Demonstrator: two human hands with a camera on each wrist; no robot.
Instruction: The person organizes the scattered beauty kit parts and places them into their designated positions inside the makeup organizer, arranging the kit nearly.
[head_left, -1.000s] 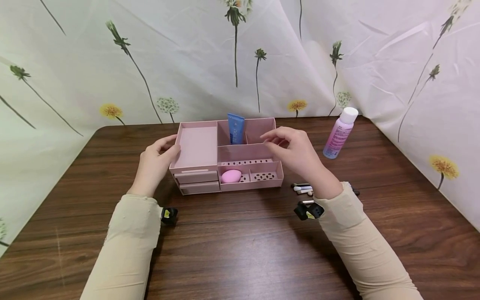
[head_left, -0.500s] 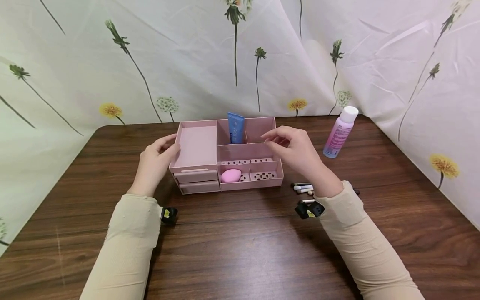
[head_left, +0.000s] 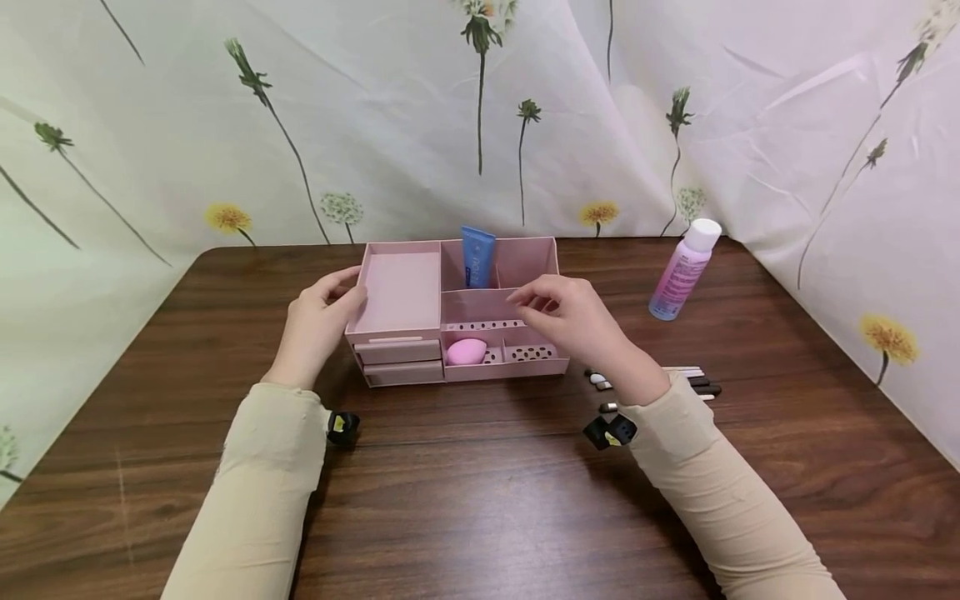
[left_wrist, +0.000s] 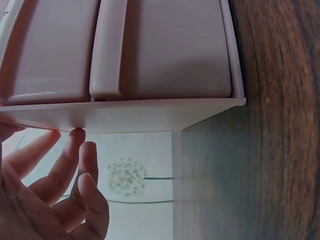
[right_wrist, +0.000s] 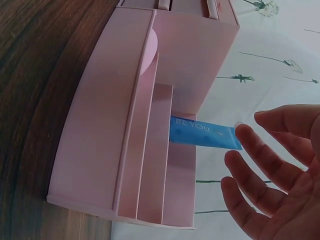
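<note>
A pink desktop organizer (head_left: 401, 287) with two small drawers stands on the table. My left hand (head_left: 315, 321) rests against its left side; in the left wrist view several fingertips touch the side wall (left_wrist: 150, 115). Over the organizer's right-hand compartments hovers my right hand (head_left: 581, 321), fingers loosely bent, with nothing between them. A blue tube (head_left: 478, 258) stands in a back compartment; the right wrist view shows this tube (right_wrist: 205, 132) beyond the fingertips, apparently apart from them. In a front compartment lies a pink egg-shaped makeup sponge (head_left: 467, 352).
To the right stands a pink-and-blue bottle (head_left: 678, 275) with a white cap. Several makeup brushes (head_left: 705, 383) lie on the table (head_left: 480, 517), partly hidden beneath my right wrist. A white floral cloth (head_left: 405, 108) hangs behind the table.
My right hand has moved down and slightly left, from the organizer's back right corner to above its middle compartment. The left hand stays at the side. The head view has shifted a little.
</note>
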